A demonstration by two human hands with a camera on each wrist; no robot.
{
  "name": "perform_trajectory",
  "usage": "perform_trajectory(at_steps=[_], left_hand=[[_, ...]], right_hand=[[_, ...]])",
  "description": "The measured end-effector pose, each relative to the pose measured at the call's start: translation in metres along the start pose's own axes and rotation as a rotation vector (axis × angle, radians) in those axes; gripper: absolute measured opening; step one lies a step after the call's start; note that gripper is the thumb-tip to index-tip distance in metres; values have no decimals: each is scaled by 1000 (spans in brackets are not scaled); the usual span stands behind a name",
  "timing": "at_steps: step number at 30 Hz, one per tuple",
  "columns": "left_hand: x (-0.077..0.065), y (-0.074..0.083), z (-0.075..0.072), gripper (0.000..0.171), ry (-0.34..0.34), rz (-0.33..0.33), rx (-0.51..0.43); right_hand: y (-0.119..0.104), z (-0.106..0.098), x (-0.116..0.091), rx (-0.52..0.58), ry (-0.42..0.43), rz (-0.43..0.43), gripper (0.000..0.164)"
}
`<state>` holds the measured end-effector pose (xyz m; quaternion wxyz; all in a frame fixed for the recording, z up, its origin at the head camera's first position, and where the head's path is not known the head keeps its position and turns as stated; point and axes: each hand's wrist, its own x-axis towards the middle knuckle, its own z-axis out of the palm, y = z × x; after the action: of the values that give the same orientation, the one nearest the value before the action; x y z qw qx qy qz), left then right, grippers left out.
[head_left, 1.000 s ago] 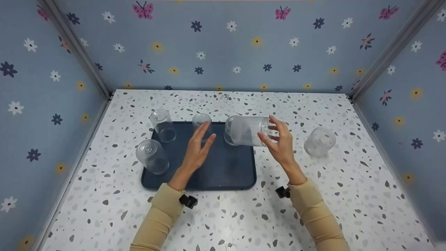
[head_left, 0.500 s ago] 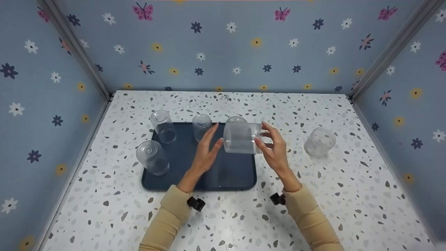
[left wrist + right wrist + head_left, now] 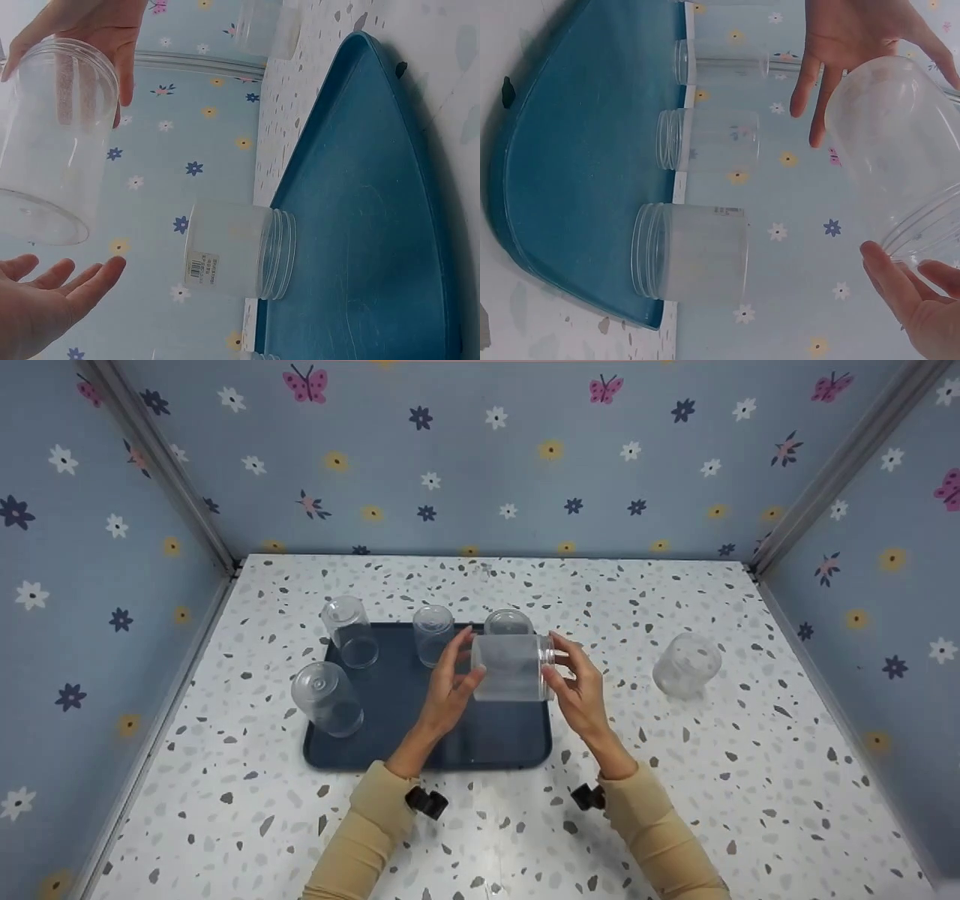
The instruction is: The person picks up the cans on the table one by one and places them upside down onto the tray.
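Observation:
A clear, empty plastic jar (image 3: 510, 667) lies sideways in the air over the right part of a dark blue tray (image 3: 420, 739). My right hand (image 3: 581, 694) grips it round the threaded neck, thumb in front and fingers behind. At the base end is my left hand (image 3: 444, 697), fingers spread. The left wrist view shows a gap between the left fingertips (image 3: 112, 268) and the jar's base. Behind the held jar, partly covered by it, another jar (image 3: 508, 621) stands mouth down on the tray; its barcode label (image 3: 201, 270) shows in the left wrist view.
More clear jars stand mouth down on the tray: one at back left (image 3: 351, 631), one at front left (image 3: 328, 699), one at back middle (image 3: 433, 634). A cloudy jar (image 3: 686, 666) stands on the speckled table (image 3: 750, 780) at right. Flowered panels (image 3: 480, 457) enclose the table.
The right hand has brought the jar left and nearer the body, from beside the back-right jar to over the tray. My left hand has moved right, up to the jar's base.

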<state>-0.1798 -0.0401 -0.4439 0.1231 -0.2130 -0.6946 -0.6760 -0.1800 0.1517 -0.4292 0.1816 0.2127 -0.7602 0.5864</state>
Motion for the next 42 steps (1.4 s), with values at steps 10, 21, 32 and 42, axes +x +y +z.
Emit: perform_trajectory(at_steps=[10, 21, 32, 42], left_hand=[[0, 3, 3, 62, 4, -70, -107], [-2, 3, 3, 56, 41, -75, -90], [-6, 4, 3, 57, 85, -47, -9], [-12, 0, -1, 64, 152, -66, 200]], right_hand=[[3, 4, -3, 27, 3, -1, 42], [7, 2, -3, 67, -84, 55, 56], [15, -4, -2, 130, -178, 73, 55], [34, -14, 1, -22, -67, 108, 34]])
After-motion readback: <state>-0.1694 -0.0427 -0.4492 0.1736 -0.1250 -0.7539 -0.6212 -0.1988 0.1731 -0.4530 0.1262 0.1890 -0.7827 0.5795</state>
